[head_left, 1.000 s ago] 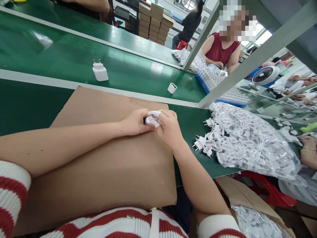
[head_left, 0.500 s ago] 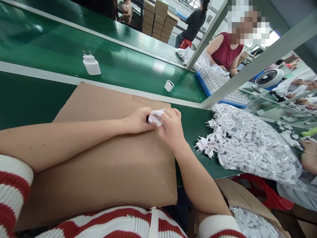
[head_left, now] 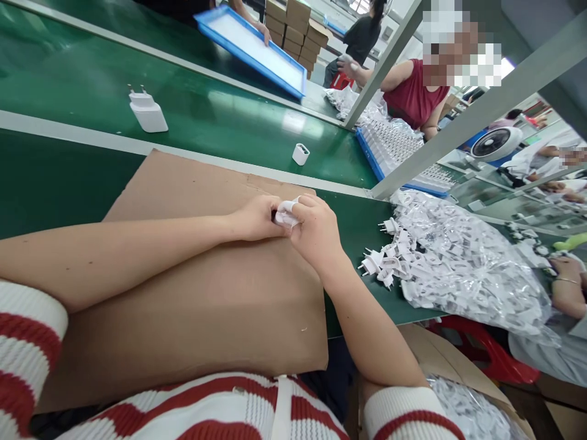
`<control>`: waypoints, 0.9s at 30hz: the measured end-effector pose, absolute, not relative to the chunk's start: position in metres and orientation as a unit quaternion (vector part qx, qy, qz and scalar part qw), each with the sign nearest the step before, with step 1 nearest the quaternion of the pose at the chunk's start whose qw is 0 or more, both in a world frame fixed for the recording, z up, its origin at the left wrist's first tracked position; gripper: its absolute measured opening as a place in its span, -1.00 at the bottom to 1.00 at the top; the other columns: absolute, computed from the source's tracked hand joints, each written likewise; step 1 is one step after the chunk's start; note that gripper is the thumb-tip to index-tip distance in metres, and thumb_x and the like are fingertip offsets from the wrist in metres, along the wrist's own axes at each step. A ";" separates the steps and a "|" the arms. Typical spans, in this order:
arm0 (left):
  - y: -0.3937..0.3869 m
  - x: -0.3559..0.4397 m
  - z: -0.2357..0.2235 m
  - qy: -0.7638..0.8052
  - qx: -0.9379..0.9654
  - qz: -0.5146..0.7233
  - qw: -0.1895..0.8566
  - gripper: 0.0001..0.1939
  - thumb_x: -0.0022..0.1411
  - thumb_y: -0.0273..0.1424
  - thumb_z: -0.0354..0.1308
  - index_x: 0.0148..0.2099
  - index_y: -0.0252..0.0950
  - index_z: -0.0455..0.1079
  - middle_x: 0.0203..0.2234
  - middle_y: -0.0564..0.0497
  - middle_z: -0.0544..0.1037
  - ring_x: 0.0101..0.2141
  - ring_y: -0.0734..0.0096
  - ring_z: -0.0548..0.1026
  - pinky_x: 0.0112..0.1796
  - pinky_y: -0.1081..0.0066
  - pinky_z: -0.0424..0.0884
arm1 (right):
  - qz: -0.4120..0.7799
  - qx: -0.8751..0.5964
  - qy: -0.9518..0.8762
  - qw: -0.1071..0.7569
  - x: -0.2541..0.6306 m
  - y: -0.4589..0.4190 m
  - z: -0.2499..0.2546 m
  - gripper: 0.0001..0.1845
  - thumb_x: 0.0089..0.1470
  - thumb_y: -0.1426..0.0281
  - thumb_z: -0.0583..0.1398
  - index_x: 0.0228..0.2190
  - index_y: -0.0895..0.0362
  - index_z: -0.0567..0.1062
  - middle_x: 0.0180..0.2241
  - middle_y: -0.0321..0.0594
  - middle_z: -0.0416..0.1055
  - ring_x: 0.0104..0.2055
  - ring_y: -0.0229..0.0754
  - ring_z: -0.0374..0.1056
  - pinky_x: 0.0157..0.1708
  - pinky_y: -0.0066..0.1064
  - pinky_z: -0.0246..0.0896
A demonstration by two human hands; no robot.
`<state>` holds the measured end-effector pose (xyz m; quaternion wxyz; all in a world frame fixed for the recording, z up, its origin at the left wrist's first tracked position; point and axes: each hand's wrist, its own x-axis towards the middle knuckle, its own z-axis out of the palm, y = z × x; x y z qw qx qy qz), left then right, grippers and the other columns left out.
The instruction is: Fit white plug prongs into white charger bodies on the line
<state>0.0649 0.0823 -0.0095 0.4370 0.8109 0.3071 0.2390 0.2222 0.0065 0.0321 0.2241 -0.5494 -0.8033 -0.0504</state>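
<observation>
My left hand [head_left: 257, 219] and my right hand [head_left: 316, 227] meet above the far right part of a brown cardboard sheet [head_left: 220, 330]. Between them they grip a small white plastic charger housing [head_left: 282, 217], mostly covered by fingers. White covers sit on some of my fingertips. Both hands are closed. To the right of my right hand, white plug pieces with metal pins [head_left: 373, 261] spill from a clear plastic bag [head_left: 477, 263] full of similar white parts.
On the green conveyor belt [head_left: 220, 122] lie a white plug charger [head_left: 149, 112] and a small white housing [head_left: 301, 154]. A slanted grey frame post [head_left: 385, 82] rises at the right. Past it is a blue tray of parts [head_left: 389, 150]. Across the belt, a co-worker's hand holds a blue-rimmed tray [head_left: 252, 52].
The charger and small housing on the belt have shifted left. A co-worker's blue-rimmed tray has appeared across the belt, and another person has stretched out an arm. My hands keep their grip, moving slightly.
</observation>
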 end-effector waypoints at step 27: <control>0.117 0.053 0.024 0.466 0.791 0.187 0.351 -0.50 -0.05 -0.01 0.39 -0.17 -0.25 0.51 -0.27 0.02 0.61 -0.23 0.13 0.54 -0.24 0.30 0.41 | 0.016 -0.713 -0.648 0.268 0.302 -0.062 0.027 -0.17 0.22 0.09 0.19 0.36 0.20 0.12 0.34 0.16 0.17 0.41 0.23 0.05 0.33 0.11 0.02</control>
